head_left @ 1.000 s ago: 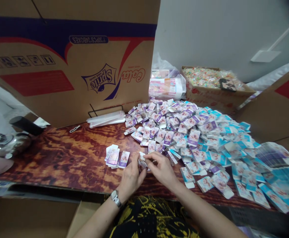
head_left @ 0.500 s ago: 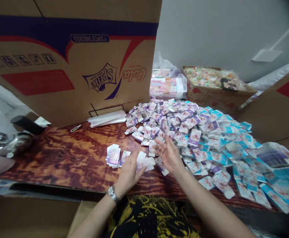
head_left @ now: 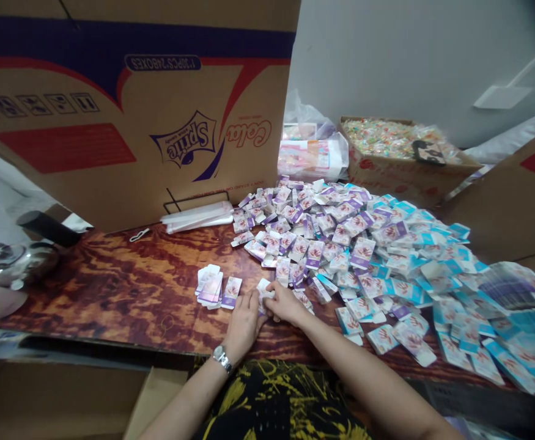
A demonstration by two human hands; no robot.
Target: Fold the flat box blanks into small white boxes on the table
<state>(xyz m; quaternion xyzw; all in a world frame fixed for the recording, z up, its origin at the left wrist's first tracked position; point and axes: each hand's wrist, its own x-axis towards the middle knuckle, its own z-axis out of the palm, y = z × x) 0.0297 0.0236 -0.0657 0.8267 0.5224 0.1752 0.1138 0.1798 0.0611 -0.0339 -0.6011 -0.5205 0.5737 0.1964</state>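
Observation:
A small white and purple card box (head_left: 263,288) is between my two hands, low over the front of the table. My left hand (head_left: 243,324), with a watch on its wrist, is closed along the box's left and near side. From the right, my right hand (head_left: 285,304) presses bent fingers onto the same box; the fingertips partly hide it. Just left of my hands lies a single purple-and-white box (head_left: 231,292), beside a loose stack of white and purple cards (head_left: 210,286). To the right spreads a heap of small purple and blue boxes (head_left: 340,232).
A large cardboard carton (head_left: 139,122) stands at the back left, with clear plastic sleeves (head_left: 198,217) at its foot. An open box of wrapped candies (head_left: 386,137) is at the back right. A metal kettle (head_left: 33,263) sits at the left, and another carton (head_left: 510,201) at the right.
My right hand has moved left and down from the heap's edge, from open in the air to fingers on the box. My left hand has shifted slightly right.

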